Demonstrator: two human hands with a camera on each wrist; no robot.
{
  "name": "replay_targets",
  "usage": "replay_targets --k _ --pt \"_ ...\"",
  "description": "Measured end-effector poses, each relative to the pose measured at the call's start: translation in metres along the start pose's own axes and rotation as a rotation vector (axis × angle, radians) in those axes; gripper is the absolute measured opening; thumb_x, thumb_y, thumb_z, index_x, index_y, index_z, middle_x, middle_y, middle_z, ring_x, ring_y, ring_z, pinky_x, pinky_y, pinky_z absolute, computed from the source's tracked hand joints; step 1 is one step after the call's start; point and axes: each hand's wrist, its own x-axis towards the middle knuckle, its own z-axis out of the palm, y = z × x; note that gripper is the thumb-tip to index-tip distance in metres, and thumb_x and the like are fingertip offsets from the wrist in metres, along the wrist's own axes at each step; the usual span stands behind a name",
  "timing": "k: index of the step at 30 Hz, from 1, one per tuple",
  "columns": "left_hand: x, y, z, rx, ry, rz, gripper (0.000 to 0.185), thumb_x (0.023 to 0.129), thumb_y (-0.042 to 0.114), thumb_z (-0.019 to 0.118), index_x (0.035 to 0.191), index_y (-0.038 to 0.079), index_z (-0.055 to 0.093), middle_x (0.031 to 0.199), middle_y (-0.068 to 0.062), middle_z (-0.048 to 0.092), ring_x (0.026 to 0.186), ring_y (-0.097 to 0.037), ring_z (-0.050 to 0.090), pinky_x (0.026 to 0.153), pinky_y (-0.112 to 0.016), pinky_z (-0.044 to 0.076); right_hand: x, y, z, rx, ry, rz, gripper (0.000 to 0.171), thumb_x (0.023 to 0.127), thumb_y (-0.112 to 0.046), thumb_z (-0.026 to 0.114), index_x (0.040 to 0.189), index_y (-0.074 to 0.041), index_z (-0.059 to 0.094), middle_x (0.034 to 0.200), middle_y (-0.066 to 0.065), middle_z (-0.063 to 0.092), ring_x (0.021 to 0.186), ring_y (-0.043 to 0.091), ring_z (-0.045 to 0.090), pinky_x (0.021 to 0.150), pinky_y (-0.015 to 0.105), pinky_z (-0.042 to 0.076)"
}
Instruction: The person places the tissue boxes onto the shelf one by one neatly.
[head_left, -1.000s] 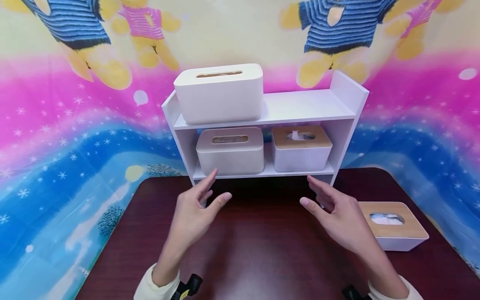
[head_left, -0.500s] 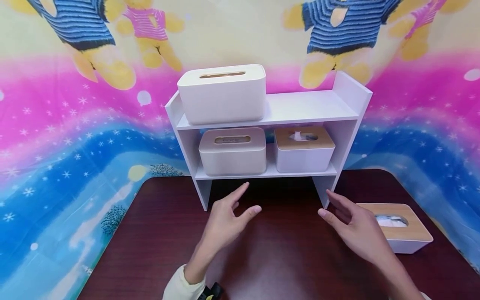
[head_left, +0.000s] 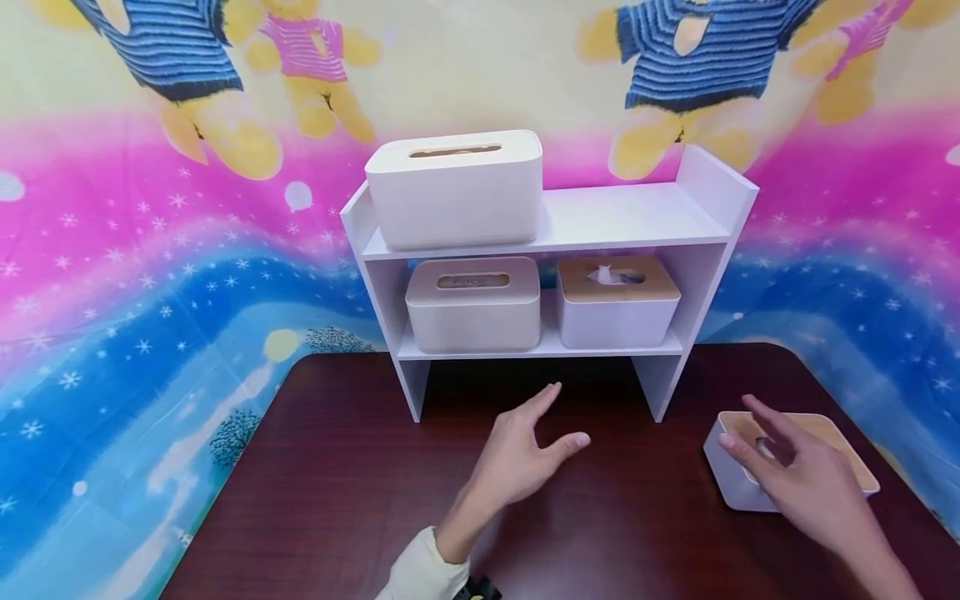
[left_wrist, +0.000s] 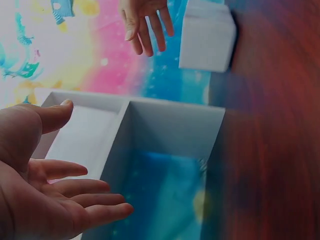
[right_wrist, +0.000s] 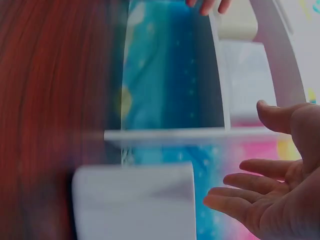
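In the head view, my right hand [head_left: 806, 483] is over a white tissue box with a wooden lid [head_left: 832, 429] at the table's right side, hiding part of its lid and front. Its fingers are spread and hold nothing. My left hand [head_left: 513, 454] hovers above the table in front of the shelf, fingers extended and thumb apart, holding nothing. The left wrist view shows the left palm [left_wrist: 45, 200] with all fingers loose. In the right wrist view the box's pale side [right_wrist: 135, 200] is close to the right hand [right_wrist: 280, 185].
A white two-tier shelf [head_left: 630, 217] stands at the back of the dark red table [head_left: 322, 467]. A large white tissue box [head_left: 457, 200] is on its top. Below sit another white tissue box [head_left: 474, 321] and a wooden-lidded one [head_left: 618, 321]. A patterned cloth [head_left: 225, 317] hangs behind.
Both hands have moved to the right. The right hand has gone from beside the wooden-lidded box to over it, and the left from the shelf's left part toward its middle.
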Motion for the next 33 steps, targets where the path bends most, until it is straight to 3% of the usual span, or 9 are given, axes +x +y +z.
replay_targets --k 3,5,8,10,16,23,29,33 --pt "0.003 0.005 0.015 0.023 -0.018 0.023 0.075 0.099 0.046 0.077 0.160 0.011 0.051 0.162 -0.010 0.056 0.149 -0.024 0.055 0.123 -0.041 0.047 -0.001 0.014 -0.007 -0.053 0.011 0.047 0.083 0.102 -0.047 0.073 0.165 -0.004 0.040 0.142 0.043 0.057 0.110 0.060 0.067 0.061 0.034 0.050" --pt "0.005 0.008 0.025 0.031 -0.032 0.033 0.075 0.100 0.046 0.077 0.161 0.011 0.051 0.162 -0.010 0.056 0.149 -0.023 0.055 0.123 -0.039 0.048 -0.002 0.022 -0.010 -0.096 0.008 0.099 0.089 0.103 -0.051 0.071 0.166 0.000 0.034 0.146 0.046 0.050 0.108 0.062 0.066 0.063 0.049 0.056" --pt "0.007 0.013 0.042 0.019 -0.060 0.033 0.075 0.099 0.047 0.077 0.161 0.012 0.051 0.162 -0.009 0.055 0.149 -0.021 0.055 0.122 -0.036 0.047 -0.005 0.035 -0.012 -0.139 -0.009 0.204 0.096 0.104 -0.057 0.066 0.168 0.001 0.024 0.148 0.049 0.043 0.116 0.067 0.059 0.079 0.071 0.053" --pt "0.008 0.017 0.052 0.017 -0.077 0.027 0.075 0.099 0.048 0.077 0.161 0.013 0.051 0.163 -0.007 0.055 0.149 -0.020 0.055 0.122 -0.033 0.047 -0.008 0.045 -0.014 -0.158 -0.006 0.246 0.098 0.104 -0.059 0.064 0.169 0.000 0.020 0.149 0.051 0.039 0.121 0.070 0.051 0.086 0.078 0.048" --pt "0.008 0.028 0.080 0.035 -0.121 0.013 0.077 0.099 0.052 0.075 0.162 0.016 0.050 0.164 -0.002 0.053 0.149 -0.015 0.054 0.121 -0.028 0.047 -0.017 0.072 -0.016 -0.168 0.031 0.314 0.104 0.104 -0.061 0.062 0.170 0.001 0.011 0.162 0.047 0.022 0.137 0.072 0.035 0.099 0.081 0.039" --pt "0.011 0.035 0.102 0.048 -0.157 -0.015 0.081 0.097 0.057 0.075 0.163 0.018 0.048 0.165 0.003 0.051 0.150 -0.011 0.053 0.119 -0.026 0.047 -0.024 0.097 -0.013 -0.134 0.073 0.340 0.108 0.103 -0.057 0.064 0.168 0.004 0.004 0.165 0.047 0.014 0.144 0.071 0.028 0.109 0.083 0.032" --pt "0.017 0.041 0.120 0.045 -0.170 -0.029 0.089 0.095 0.059 0.077 0.167 0.020 0.041 0.167 0.001 0.048 0.149 -0.009 0.052 0.116 -0.024 0.050 -0.026 0.115 -0.012 -0.077 -0.003 0.380 0.113 0.104 -0.058 0.062 0.165 0.008 -0.007 0.164 0.048 0.003 0.150 0.071 0.014 0.115 0.084 0.022" --pt "0.020 0.047 0.130 0.045 -0.199 -0.058 0.093 0.094 0.061 0.076 0.168 0.020 0.038 0.169 0.003 0.045 0.150 -0.007 0.051 0.115 -0.023 0.050 -0.023 0.120 -0.012 -0.047 -0.105 0.393 0.116 0.106 -0.060 0.058 0.162 0.011 -0.014 0.163 0.051 -0.003 0.144 0.074 0.020 0.112 0.084 0.028"
